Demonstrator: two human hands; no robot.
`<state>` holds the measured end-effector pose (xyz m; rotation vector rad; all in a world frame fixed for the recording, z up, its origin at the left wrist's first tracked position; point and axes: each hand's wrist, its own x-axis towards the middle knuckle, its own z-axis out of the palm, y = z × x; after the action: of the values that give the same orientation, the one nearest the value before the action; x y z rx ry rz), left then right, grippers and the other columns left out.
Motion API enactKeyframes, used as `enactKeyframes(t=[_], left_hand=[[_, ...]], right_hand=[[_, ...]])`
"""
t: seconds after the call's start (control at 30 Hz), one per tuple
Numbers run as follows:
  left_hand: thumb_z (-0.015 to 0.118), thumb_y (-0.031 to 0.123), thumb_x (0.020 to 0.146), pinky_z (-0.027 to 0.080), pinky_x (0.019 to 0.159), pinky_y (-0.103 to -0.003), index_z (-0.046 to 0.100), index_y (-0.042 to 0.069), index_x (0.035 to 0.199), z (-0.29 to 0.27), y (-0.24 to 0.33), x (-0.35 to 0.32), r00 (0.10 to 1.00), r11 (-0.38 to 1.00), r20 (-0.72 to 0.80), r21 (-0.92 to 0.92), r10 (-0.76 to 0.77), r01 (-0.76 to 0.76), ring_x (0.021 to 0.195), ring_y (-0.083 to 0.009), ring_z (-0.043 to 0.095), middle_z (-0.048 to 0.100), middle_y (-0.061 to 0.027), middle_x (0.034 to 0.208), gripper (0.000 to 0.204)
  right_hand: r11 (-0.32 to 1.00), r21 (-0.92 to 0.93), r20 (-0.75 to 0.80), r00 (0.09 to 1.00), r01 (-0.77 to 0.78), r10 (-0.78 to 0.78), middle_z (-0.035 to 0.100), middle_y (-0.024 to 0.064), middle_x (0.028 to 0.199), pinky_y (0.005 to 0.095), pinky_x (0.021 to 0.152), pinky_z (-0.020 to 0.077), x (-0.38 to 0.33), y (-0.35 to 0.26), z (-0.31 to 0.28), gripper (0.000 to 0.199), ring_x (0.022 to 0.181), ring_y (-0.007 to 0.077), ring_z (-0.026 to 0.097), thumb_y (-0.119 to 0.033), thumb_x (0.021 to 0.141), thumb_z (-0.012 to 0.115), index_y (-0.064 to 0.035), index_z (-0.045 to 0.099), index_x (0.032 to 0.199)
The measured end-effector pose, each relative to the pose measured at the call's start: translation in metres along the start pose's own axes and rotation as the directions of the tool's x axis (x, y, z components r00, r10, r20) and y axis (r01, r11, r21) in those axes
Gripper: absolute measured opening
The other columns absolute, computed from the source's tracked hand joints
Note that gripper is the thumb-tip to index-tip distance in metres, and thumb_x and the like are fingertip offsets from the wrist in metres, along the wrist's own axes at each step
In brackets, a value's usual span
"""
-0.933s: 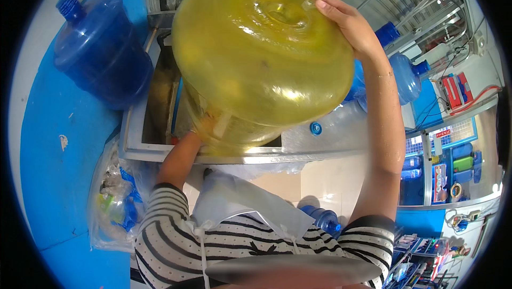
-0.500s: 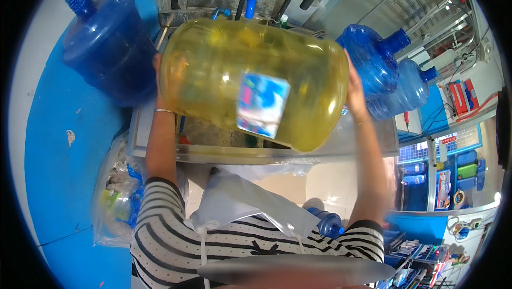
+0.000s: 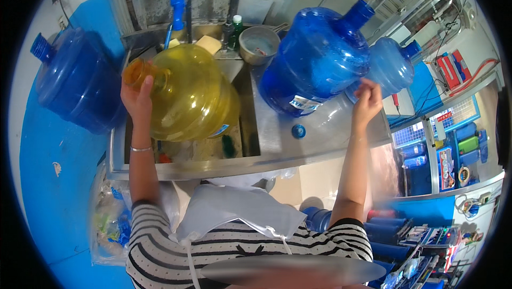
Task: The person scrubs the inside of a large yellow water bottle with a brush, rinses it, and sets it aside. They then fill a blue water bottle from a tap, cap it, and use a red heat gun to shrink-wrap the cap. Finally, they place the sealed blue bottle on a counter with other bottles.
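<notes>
A large yellow water jug (image 3: 194, 94) stands tilted in the steel sink, its neck toward the left. My left hand (image 3: 140, 94) is wrapped round that neck. On the metal counter to the right, a big blue water jug (image 3: 314, 57) stands with its neck leaning to the upper right. My right hand (image 3: 368, 99) is in the air beside this blue jug's lower right side, apart from the yellow jug. Its fingers are curled in, and nothing shows in them. A small blue cap (image 3: 298, 131) lies on the counter between the blue jug and the front edge.
Another blue jug (image 3: 77, 78) stands left of the sink (image 3: 165, 170); a paler one (image 3: 392, 65) is at the right. Behind the sink are a blue tap (image 3: 177, 11), sponge (image 3: 208, 44), green bottle (image 3: 235, 33), metal pot (image 3: 258, 45) and whitish bucket (image 3: 254, 4).
The yellow jug has come down from between both hands into the sink and turned, its neck now showing. My left hand has shifted to the neck; my right hand has let go and moved away right.
</notes>
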<state>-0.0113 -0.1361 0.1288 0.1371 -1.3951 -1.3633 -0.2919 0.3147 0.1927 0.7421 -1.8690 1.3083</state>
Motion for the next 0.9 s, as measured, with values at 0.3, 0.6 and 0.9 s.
enactKeyframes(t=[0.3,0.6,0.9], left_hand=[[0.081,0.012,0.078,0.049,0.093,-0.034,0.055,0.0,0.124,0.092,-0.036,-0.098,0.997,0.617,0.014,0.785,0.076,-0.058,0.103,-0.0223,0.064,0.066,-0.0134,0.113,0.055],[0.081,0.007,0.074,0.046,0.098,-0.038,0.053,0.001,0.125,0.196,-0.015,-0.155,0.975,0.62,-0.212,0.758,-0.06,0.203,0.11,-0.0307,0.061,0.063,-0.0165,0.118,0.059],[0.06,-0.002,0.069,0.046,0.087,-0.042,0.064,0.004,0.098,0.386,-0.036,-0.22,0.962,0.543,0.209,0.795,0.175,-0.272,0.099,-0.0324,0.057,0.063,-0.0137,0.105,0.03]], right_hand=[[0.99,-0.094,0.542,0.839,0.11,-0.042,0.059,0.0236,0.128,0.0437,0.101,0.0433,0.08,0.273,0.068,0.05,0.116,0.0402,0.057,-0.024,0.084,0.065,0.0013,0.056,0.127],[0.938,0.135,0.732,0.606,0.319,-0.312,0.057,0.0187,0.134,0.0429,0.107,0.0365,0.097,0.302,0.156,0.046,0.124,0.0367,0.051,-0.022,0.087,0.058,-0.0045,0.056,0.13],[0.94,0.27,0.703,0.624,0.211,-0.342,0.055,0.015,0.139,0.0471,0.111,0.0321,0.076,0.3,0.162,0.044,0.131,0.0338,0.046,-0.021,0.089,0.054,-0.0098,0.058,0.131]])
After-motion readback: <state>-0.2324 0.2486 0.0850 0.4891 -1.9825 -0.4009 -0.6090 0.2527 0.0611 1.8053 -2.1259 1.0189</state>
